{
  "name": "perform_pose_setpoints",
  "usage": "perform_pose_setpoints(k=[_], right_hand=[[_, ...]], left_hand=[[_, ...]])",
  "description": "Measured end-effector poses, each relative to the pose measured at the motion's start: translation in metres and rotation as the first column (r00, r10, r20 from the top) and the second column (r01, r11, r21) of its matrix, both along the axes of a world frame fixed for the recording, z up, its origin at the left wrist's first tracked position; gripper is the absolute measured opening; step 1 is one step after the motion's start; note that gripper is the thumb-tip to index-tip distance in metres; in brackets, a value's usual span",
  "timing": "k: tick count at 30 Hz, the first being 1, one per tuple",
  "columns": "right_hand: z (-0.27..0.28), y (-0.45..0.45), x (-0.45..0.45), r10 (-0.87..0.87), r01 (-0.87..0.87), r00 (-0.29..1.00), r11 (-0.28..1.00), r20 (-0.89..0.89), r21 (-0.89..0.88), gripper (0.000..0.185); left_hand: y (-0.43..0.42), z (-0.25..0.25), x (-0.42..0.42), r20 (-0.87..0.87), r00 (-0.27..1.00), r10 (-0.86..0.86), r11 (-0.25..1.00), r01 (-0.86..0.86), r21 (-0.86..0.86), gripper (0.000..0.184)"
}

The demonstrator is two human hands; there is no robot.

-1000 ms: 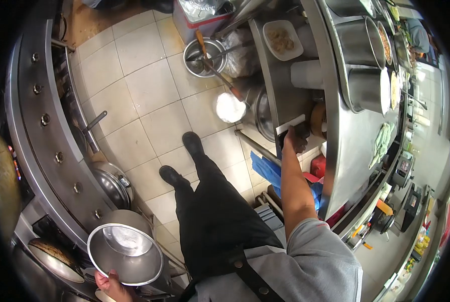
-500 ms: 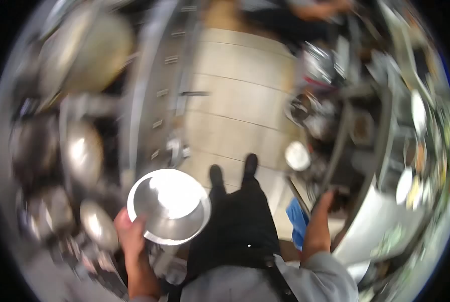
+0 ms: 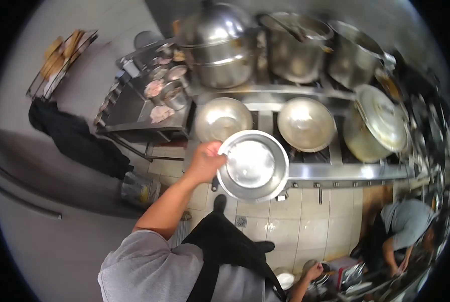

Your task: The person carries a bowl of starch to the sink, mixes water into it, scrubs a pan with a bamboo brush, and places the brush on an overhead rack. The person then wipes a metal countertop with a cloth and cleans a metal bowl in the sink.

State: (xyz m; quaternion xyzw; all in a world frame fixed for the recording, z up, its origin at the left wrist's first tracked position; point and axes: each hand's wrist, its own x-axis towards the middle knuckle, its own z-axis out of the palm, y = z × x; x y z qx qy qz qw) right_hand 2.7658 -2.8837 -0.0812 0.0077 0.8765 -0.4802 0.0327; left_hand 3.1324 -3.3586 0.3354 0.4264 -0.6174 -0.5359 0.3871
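Note:
My left hand (image 3: 207,162) is closed on the rim of an empty round metal pot (image 3: 252,166), with the thumb over the edge. The pot is tilted so its shiny inside faces up, in front of the stove. Behind it sit two metal woks, a left one (image 3: 224,118) partly covered by the pot and a right one (image 3: 306,124). My right hand (image 3: 314,272) is low at the right, fingers curled, beside a metal bowl (image 3: 324,276) on the floor side; what it holds, if anything, is too small to make out.
Tall pots (image 3: 298,50) and a domed steamer (image 3: 217,45) stand at the back of the stove. A lidded pot (image 3: 373,126) is at the right. A side counter (image 3: 127,108) holds containers of food. Another person (image 3: 406,224) bends over at the lower right.
The view has swung left from the aisle and shelves to the stove. My left hand has carried the pot up in front of the woks. My right hand has left the shelf opening.

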Motion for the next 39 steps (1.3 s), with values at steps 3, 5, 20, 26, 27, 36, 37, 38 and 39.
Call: perform_pose_setpoints(k=[3, 5, 20, 26, 27, 36, 37, 38, 39], right_hand=[[0.052, -0.042, -0.005, 0.081, -0.076, 0.996, 0.982, -0.026, 0.173, 0.029], [0.063, -0.075, 0.006, 0.104, -0.102, 0.989, 0.994, -0.108, 0.030, 0.020], [0.273, -0.406, 0.272, 0.538, -0.524, 0.832, 0.842, -0.137, 0.126, 0.027], [0.233, -0.431, 0.268, 0.539, -0.539, 0.841, 0.842, -0.050, 0.015, 0.022], [0.224, -0.435, 0.266, 0.538, -0.538, 0.842, 0.843, -0.040, 0.006, 0.022], [0.266, -0.506, 0.308, 0.505, -0.508, 0.858, 0.861, -0.100, -0.008, 0.018], [0.270, -0.514, 0.313, 0.517, -0.522, 0.844, 0.853, -0.145, 0.002, 0.017], [0.274, -0.523, 0.321, 0.525, -0.533, 0.829, 0.846, -0.191, 0.013, 0.017], [0.283, -0.533, 0.333, 0.456, -0.461, 0.879, 0.887, -0.139, -0.005, 0.017]], left_hand=[[-0.058, -0.004, 0.098, -0.079, 0.936, 0.344, 0.935, -0.349, -0.059, 0.016], [-0.111, -0.041, 0.183, -0.135, 0.819, 0.557, 0.826, -0.564, -0.014, 0.012], [-0.441, -0.019, 0.375, -0.301, 0.719, 0.626, 0.780, -0.582, 0.231, 0.009], [-0.499, -0.033, 0.356, -0.262, 0.627, 0.734, 0.679, -0.663, 0.316, 0.013], [-0.506, -0.038, 0.355, -0.287, 0.649, 0.704, 0.710, -0.639, 0.297, 0.015], [-0.575, -0.016, 0.387, 0.690, 0.638, 0.343, 0.906, -0.418, -0.065, 0.039], [-0.592, -0.024, 0.396, 0.773, 0.534, 0.342, 0.934, -0.284, -0.217, 0.056], [-0.592, -0.009, 0.394, 0.850, 0.444, 0.285, 0.956, -0.193, -0.219, 0.067], [-0.617, -0.002, 0.370, 0.846, 0.466, 0.259, 0.966, -0.124, -0.227, 0.067]])
